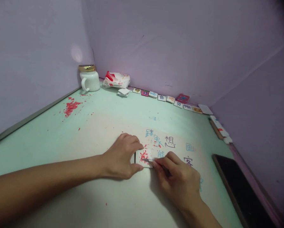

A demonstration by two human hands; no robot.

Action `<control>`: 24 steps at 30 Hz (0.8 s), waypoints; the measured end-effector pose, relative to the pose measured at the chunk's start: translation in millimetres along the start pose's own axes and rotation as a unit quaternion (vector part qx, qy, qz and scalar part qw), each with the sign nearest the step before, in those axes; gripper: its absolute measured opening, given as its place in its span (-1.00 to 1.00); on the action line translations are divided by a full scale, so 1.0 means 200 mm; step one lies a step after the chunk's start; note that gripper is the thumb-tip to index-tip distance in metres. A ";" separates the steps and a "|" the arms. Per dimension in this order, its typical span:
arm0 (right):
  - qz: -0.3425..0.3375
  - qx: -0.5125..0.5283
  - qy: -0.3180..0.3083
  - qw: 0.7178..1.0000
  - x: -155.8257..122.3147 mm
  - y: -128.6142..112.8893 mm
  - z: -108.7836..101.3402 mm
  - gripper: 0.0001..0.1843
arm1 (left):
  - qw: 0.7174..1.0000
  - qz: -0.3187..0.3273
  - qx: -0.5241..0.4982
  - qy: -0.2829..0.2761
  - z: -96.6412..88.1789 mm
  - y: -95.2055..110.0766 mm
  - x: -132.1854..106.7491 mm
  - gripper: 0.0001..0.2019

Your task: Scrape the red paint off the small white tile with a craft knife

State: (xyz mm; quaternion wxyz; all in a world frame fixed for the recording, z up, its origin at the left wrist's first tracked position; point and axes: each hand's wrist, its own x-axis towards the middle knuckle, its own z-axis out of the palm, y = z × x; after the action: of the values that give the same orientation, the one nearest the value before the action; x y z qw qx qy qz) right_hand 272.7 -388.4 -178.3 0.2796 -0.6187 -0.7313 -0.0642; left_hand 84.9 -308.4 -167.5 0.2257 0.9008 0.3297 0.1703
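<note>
A small white square tile [147, 163] lies flat on the table, with red shavings and a red pattern across its face. My left hand [123, 155] pinches its left side, thumb at the lower edge and fingertips at the upper one. In my right hand [177, 177] is a thin carving knife [149, 161], its metal tip touching the tile's face. My fingers cover the knife's handle. Around the tile, several Chinese characters [169, 142] are written on the tabletop in blue and dark ink, and loose red flakes lie among them.
A pile of red shavings [71, 107] is at the left. Along the back stand a white lidded mug [91, 80], a wipes packet [117, 80] and a row of character tiles [162, 98]. A black phone [239, 190] and a marker pen [219, 125] lie at the right.
</note>
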 end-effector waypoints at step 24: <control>0.027 0.018 0.018 0.999 0.02 0.03 -0.01 -0.71 | 0.996 -0.072 0.036 0.042 0.02 -0.01 -0.02 -0.53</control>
State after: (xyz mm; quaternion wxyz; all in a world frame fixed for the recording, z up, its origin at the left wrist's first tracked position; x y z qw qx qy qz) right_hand 279.7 -385.0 -176.9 0.3056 -0.6320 -0.7101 -0.0549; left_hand 83.4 -311.1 -172.5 0.1903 0.8743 0.4089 0.1796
